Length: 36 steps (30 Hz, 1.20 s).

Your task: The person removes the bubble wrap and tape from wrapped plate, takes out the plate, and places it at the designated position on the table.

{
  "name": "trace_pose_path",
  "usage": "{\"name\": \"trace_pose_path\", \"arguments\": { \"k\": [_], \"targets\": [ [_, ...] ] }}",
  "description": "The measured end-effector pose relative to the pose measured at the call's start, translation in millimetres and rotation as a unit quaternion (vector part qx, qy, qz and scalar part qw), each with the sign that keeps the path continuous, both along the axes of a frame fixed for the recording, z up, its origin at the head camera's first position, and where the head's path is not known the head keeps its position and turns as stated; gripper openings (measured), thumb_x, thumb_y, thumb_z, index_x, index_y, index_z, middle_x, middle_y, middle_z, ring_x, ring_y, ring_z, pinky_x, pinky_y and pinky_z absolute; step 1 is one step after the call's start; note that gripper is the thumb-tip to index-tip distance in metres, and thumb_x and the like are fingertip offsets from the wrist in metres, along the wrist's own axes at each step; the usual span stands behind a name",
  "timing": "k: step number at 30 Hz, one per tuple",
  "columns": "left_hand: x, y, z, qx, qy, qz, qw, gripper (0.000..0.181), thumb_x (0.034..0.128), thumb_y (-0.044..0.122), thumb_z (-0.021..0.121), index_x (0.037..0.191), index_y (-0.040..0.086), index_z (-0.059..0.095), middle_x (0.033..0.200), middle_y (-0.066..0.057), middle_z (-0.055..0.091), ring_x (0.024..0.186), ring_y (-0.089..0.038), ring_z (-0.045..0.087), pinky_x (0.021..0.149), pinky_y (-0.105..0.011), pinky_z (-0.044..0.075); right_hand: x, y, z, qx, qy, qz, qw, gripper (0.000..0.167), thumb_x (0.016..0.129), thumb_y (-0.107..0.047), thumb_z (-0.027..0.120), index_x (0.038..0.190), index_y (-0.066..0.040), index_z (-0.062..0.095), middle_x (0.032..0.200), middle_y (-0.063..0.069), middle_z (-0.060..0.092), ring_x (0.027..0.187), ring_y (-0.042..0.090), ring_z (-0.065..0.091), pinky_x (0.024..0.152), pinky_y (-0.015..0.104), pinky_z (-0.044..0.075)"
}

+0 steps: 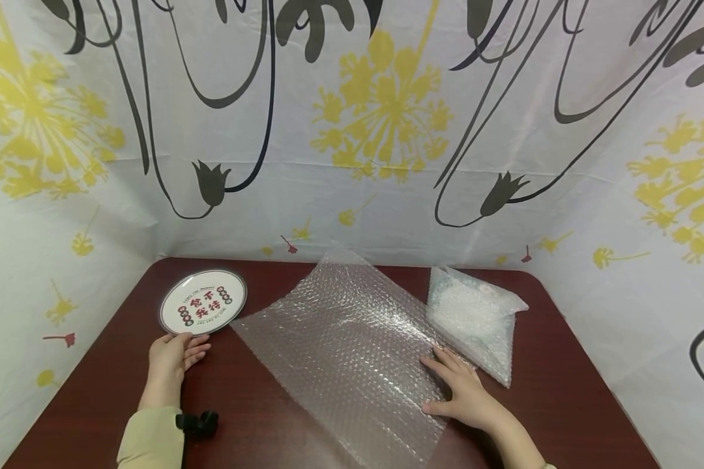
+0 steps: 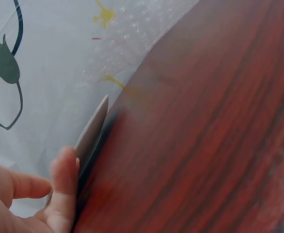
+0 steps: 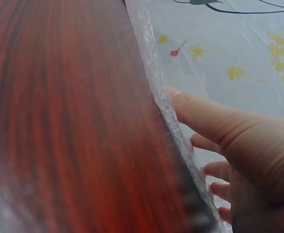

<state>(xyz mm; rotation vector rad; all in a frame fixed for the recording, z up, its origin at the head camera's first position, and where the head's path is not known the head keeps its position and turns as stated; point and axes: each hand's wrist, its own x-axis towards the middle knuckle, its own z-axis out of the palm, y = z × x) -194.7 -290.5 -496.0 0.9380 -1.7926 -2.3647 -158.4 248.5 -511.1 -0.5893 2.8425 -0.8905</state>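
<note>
A round white plate (image 1: 204, 301) with a dark rim line and red lettering is at the far left of the table in the head view. My left hand (image 1: 174, 357) pinches its near edge, thumb on top and fingers at the underside; the left wrist view shows the plate (image 2: 94, 130) edge-on, tilted. A large clear sheet of bubble wrap (image 1: 346, 339) lies spread diagonally across the middle. On its right part rests my right hand (image 1: 465, 394), fingers spread. The right wrist view shows that hand's fingertips against the bubble wrap (image 3: 156, 87) seen edge-on.
A bubble-wrapped package (image 1: 472, 309) with whitish contents lies at the back right, beside the sheet. The dark red table (image 1: 240, 417) is bordered by patterned cloth (image 1: 352, 130) at the back and both sides. A black strap (image 1: 198, 423) sits at the left wrist.
</note>
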Motion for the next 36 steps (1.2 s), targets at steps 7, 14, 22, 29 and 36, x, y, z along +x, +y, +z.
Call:
{"name": "trace_pose_path", "arguments": {
  "k": [7,14,22,29,36],
  "targets": [
    [9.2,-2.0,4.5,0.027,-0.008,-0.055,0.9981,0.046,0.1025,0.019,0.038,0.142,-0.003,0.028,0.076,-0.001,0.068,0.071,-0.015,0.069,0.068,-0.027,0.056,1.3,0,2.6,0.014,0.001,0.001,0.9999,0.089,0.071,-0.057,0.075,0.143,-0.012,0.047,0.153,0.019,0.025,0.139,0.045,0.014,0.098,0.076,0.006],
    [13.9,1.1,6.6,0.002,-0.023,-0.064,0.9977,0.043,0.1018,0.024,0.041,0.135,-0.002,0.035,0.075,-0.001,0.067,0.070,-0.018,0.069,0.067,-0.031,0.057,0.5,0,5.4,0.019,-0.003,0.009,0.9998,0.089,0.072,-0.057,0.074,0.143,-0.010,0.046,0.153,0.021,0.024,0.139,0.046,0.014,0.097,0.077,0.007],
    [17.0,18.1,20.5,-0.079,-0.003,-0.059,0.9951,0.035,0.0986,0.018,0.044,0.123,-0.008,0.044,0.070,0.000,0.065,0.063,-0.015,0.068,0.060,-0.029,0.057,-0.9,0,7.0,0.026,-0.002,0.026,0.9993,0.087,0.075,-0.056,0.073,0.143,-0.010,0.045,0.153,0.021,0.022,0.139,0.045,0.013,0.094,0.079,0.006],
    [14.2,34.5,46.7,-0.140,0.038,-0.088,0.9855,0.030,0.0997,0.018,0.043,0.114,-0.008,0.046,0.071,0.000,0.065,0.060,-0.012,0.066,0.057,-0.026,0.056,0.1,0,8.6,0.032,0.013,0.036,0.9988,0.084,0.077,-0.054,0.072,0.143,-0.009,0.045,0.153,0.021,0.023,0.138,0.046,0.015,0.093,0.080,0.008],
    [6.7,58.3,73.0,-0.175,0.086,-0.139,0.9710,0.032,0.0989,0.015,0.043,0.118,-0.011,0.047,0.075,-0.004,0.064,0.060,-0.013,0.065,0.057,-0.027,0.056,0.6,-1,12.8,0.029,0.029,0.038,0.9984,0.078,0.079,-0.050,0.072,0.141,-0.008,0.048,0.150,0.023,0.028,0.137,0.047,0.019,0.095,0.078,0.011]
  ]
}}
